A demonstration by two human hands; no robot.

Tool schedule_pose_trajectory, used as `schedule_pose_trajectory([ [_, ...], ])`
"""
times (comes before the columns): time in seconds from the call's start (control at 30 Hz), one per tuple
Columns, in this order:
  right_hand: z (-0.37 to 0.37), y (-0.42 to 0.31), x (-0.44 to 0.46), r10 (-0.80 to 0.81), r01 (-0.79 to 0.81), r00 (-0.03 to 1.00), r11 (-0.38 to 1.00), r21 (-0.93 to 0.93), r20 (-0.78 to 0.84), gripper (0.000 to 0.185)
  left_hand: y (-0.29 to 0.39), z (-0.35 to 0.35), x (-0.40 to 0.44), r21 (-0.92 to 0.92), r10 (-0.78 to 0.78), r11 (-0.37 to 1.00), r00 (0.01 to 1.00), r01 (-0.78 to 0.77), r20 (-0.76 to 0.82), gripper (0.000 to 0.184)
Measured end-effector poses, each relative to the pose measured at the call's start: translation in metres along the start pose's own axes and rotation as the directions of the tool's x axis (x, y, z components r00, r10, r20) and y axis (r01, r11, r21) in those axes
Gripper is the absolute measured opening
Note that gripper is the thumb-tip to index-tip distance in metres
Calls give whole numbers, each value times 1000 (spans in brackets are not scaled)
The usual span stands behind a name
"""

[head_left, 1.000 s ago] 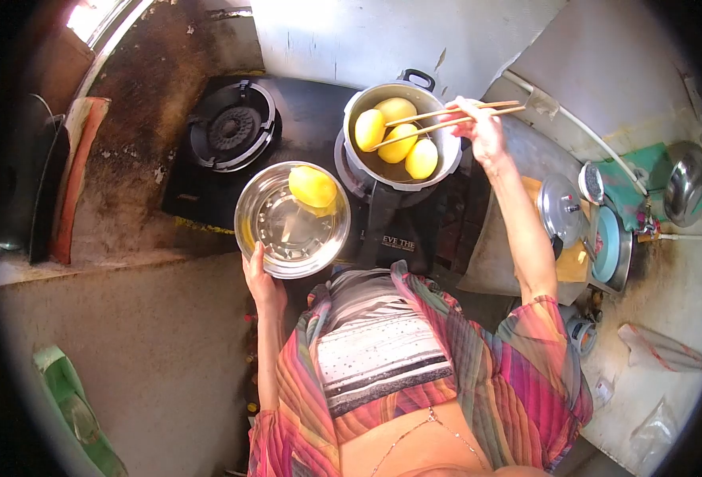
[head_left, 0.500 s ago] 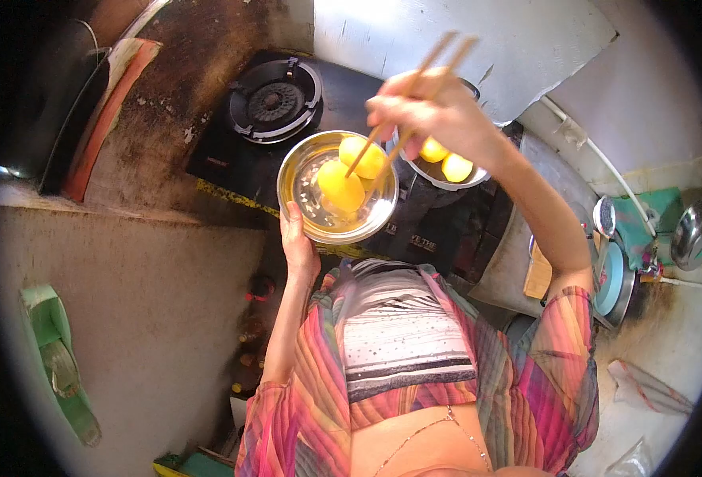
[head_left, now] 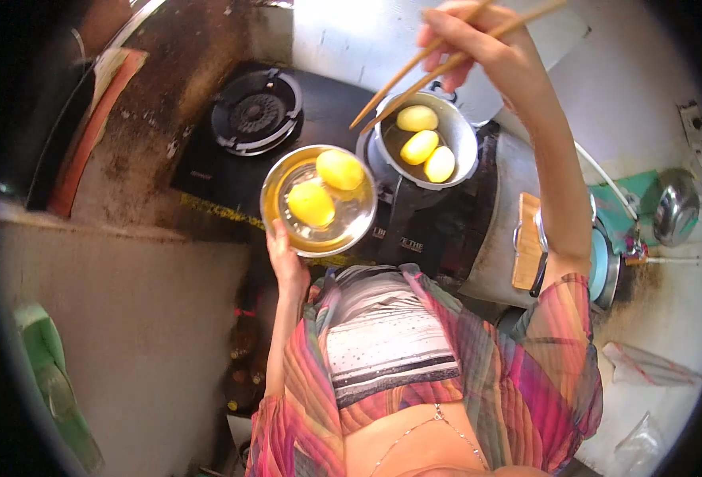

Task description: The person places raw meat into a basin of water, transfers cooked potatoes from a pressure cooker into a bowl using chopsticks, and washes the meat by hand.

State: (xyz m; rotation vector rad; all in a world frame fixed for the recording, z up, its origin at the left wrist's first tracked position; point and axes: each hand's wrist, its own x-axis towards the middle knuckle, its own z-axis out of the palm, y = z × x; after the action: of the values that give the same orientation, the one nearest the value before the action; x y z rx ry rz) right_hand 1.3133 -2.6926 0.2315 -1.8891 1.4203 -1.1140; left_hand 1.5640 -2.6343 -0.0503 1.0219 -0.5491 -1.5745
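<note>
My left hand [head_left: 288, 266] grips the near-left rim of a shiny metal bowl [head_left: 352, 223], thumb along its side. Two yellow peeled potatoes, a nearer one [head_left: 311, 204] and a farther one [head_left: 340, 170], lie in the bowl. Raised above the far side of the stove, my right hand [head_left: 482, 44] is closed around a pair of wooden chopsticks [head_left: 414, 97]. Their tips point down-left, a little apart with nothing between them, between bowl and pot. Below that hand stands a metal pot [head_left: 468, 159] holding three more yellow potatoes [head_left: 419, 148].
The black gas stove [head_left: 200, 151] has a bare burner [head_left: 256, 114] at left. To the right, a wooden cutting board [head_left: 527, 246] lies on the counter near a dark-handled utensil [head_left: 538, 274]. A blue basin [head_left: 599, 266] and a metal bowl [head_left: 676, 208] are farther right.
My right hand has lifted the chopsticks out of the bowl, away from the potatoes, and moved them up and right. The bowl shifted slightly left and down in view; the pot shows more fully.
</note>
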Motion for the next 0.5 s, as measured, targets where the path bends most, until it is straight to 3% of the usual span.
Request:
schedule_pose_trajectory([
  [0.07,-34,51,-18,79,-72,972,997,40,-220,27,2,-6,1,6,35,999,999,-35,-23,41],
  [0.23,-54,142,-65,317,-267,847,948,174,-428,24,14,-17,0,15,35,999,999,-34,-4,40],
  [0.37,-45,164,-66,361,-283,816,930,233,-452,22,19,-15,-2,9,34,999,999,-34,9,39],
  [0.5,-40,170,-56,368,-328,817,930,168,-445,19,18,-12,-5,4,12,1000,1000,-12,-2,38],
])
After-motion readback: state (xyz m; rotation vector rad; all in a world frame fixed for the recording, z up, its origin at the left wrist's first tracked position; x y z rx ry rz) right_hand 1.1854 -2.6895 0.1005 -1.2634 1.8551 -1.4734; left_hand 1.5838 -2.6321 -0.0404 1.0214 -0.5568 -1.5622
